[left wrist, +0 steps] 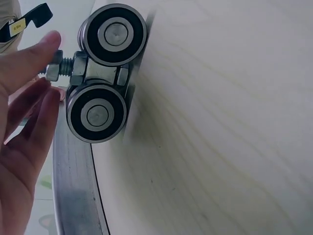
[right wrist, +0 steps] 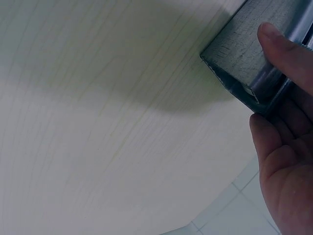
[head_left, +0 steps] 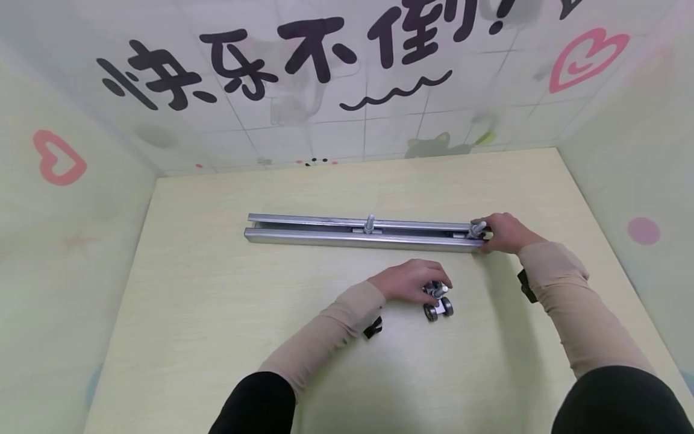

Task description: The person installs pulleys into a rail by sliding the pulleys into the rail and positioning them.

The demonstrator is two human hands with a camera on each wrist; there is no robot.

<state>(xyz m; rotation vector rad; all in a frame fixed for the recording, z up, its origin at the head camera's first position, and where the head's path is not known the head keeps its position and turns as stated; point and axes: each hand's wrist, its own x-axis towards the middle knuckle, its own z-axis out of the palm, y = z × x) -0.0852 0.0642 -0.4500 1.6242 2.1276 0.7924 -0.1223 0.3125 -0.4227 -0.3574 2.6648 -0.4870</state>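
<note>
A long metal channel rail (head_left: 325,237) lies across the table with its slot facing up. Threaded bolts stand up from the slot, one bolt (head_left: 370,224) near the middle and another bolt (head_left: 478,229) near the right end. My right hand (head_left: 504,233) grips that end; in the right wrist view the thumb (right wrist: 274,36) rests along the rail's side, with the other fingers at its far edge. Nearer me, my left hand (head_left: 413,281) pinches the bolt of a roller trolley (head_left: 438,304). Black-banded wheels (left wrist: 116,34) and hex nuts (left wrist: 54,66) show close up.
The pale wood-grain table (head_left: 228,337) extends around the rail. Behind it stands a white wall (head_left: 325,138) with black lettering, and pale side walls (head_left: 623,181) rise at left and right. A shadow falls below my right hand.
</note>
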